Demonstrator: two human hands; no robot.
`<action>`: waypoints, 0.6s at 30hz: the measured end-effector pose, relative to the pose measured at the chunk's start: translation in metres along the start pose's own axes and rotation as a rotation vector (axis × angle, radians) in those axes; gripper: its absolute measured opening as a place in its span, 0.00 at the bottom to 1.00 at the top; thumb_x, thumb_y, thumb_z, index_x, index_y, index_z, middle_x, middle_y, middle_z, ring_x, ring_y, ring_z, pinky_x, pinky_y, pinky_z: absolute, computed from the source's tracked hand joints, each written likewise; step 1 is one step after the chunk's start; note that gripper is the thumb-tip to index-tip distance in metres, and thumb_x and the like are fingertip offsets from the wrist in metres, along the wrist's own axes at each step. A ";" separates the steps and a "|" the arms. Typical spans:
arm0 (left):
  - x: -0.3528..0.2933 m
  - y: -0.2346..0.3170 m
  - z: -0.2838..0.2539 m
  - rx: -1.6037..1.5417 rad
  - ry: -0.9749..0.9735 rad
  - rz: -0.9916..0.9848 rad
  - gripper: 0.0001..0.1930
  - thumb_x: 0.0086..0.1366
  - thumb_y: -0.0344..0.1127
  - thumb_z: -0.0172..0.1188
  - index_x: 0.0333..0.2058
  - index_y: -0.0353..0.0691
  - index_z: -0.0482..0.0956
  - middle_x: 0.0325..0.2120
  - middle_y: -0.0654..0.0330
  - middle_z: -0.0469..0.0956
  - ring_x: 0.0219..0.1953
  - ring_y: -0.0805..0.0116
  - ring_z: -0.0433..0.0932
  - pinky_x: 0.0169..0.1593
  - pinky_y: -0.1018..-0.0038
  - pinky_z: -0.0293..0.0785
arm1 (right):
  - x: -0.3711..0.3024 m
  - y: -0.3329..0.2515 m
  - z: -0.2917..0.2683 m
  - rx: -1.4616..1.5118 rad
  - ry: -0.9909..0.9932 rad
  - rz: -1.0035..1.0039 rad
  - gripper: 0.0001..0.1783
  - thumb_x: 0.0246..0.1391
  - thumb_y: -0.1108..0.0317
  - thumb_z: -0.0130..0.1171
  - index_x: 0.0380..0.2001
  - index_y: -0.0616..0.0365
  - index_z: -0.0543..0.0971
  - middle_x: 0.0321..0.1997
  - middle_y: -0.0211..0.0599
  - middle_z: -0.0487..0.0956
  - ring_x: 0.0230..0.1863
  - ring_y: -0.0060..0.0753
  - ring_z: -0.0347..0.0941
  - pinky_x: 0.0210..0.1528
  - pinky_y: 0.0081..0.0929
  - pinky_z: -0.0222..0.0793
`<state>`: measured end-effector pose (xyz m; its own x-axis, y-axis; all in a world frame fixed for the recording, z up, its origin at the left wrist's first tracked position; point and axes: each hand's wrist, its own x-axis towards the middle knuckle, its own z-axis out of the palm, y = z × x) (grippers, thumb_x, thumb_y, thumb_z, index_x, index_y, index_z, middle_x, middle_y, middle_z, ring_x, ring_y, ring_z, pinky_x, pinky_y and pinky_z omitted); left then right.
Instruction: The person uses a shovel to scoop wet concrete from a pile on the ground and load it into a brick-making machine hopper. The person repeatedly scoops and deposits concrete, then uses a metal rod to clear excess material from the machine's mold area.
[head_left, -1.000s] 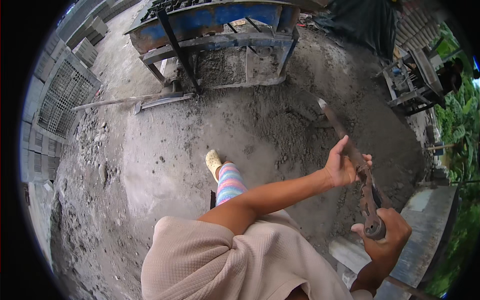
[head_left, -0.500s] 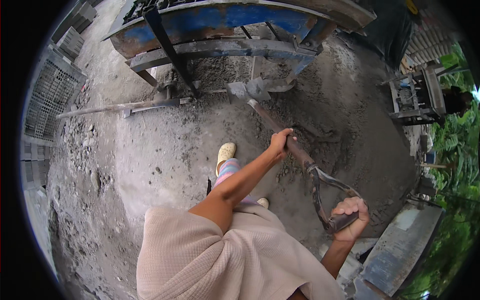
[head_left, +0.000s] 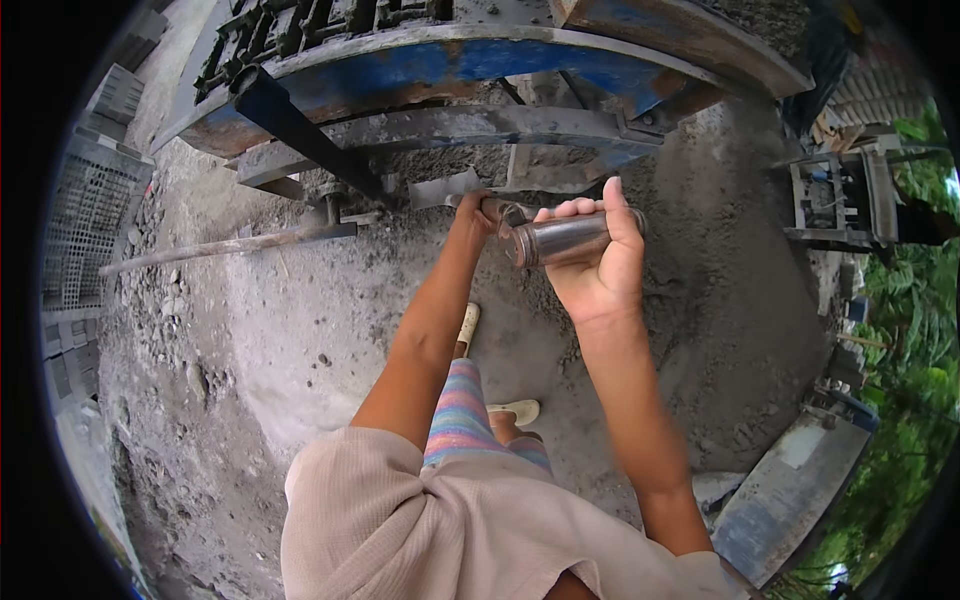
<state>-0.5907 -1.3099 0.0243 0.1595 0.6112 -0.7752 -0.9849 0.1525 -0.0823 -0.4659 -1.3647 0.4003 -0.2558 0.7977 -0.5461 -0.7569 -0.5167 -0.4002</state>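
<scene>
One shovel (head_left: pixel 520 225) is in hand, pointing away from the person toward the base of the blue-painted metal machine (head_left: pixel 480 70), its blade (head_left: pixel 440 188) low on the grey sand (head_left: pixel 300 300) beneath the frame. Two hands grasp it: the right hand (head_left: pixel 595 255) clenched around the metal grip at the near end, the left hand (head_left: pixel 478 208) closed on the shaft farther down. Half a second earlier the shovel lay slanted across the view with the hands well apart; now they are close together and the machine is nearer. One loose bar (head_left: pixel 220 245) lies on the sand at left.

shovel (head_left: pixel 560 238) | worn metal handle, foreshortened | blade under blue machine
</scene>
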 end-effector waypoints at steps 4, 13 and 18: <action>0.020 0.026 0.014 -0.057 -0.069 0.023 0.09 0.56 0.33 0.49 0.34 0.36 0.65 0.29 0.55 0.71 0.28 0.60 0.74 0.32 0.64 0.74 | 0.028 0.000 0.046 0.011 -0.049 -0.014 0.18 0.46 0.54 0.59 0.20 0.55 0.68 0.20 0.30 0.70 0.28 0.30 0.69 0.42 0.40 0.67; 0.013 0.043 0.062 -0.172 -0.154 0.038 0.12 0.57 0.32 0.47 0.40 0.36 0.63 0.39 0.54 0.71 0.37 0.59 0.75 0.40 0.63 0.75 | 0.077 -0.021 0.083 0.006 -0.189 -0.038 0.22 0.48 0.51 0.54 0.26 0.62 0.68 0.26 0.35 0.71 0.33 0.33 0.71 0.52 0.46 0.63; 0.033 0.043 0.058 -0.251 0.072 0.024 0.10 0.57 0.31 0.47 0.38 0.38 0.65 0.38 0.56 0.72 0.36 0.60 0.75 0.40 0.66 0.75 | 0.089 -0.022 0.078 -0.012 -0.202 -0.070 0.22 0.48 0.49 0.53 0.26 0.61 0.69 0.25 0.34 0.72 0.32 0.32 0.71 0.52 0.44 0.63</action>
<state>-0.6242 -1.2381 0.0319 0.1390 0.5545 -0.8205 -0.9759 -0.0642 -0.2087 -0.5196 -1.2580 0.4179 -0.3186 0.8775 -0.3585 -0.7702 -0.4601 -0.4417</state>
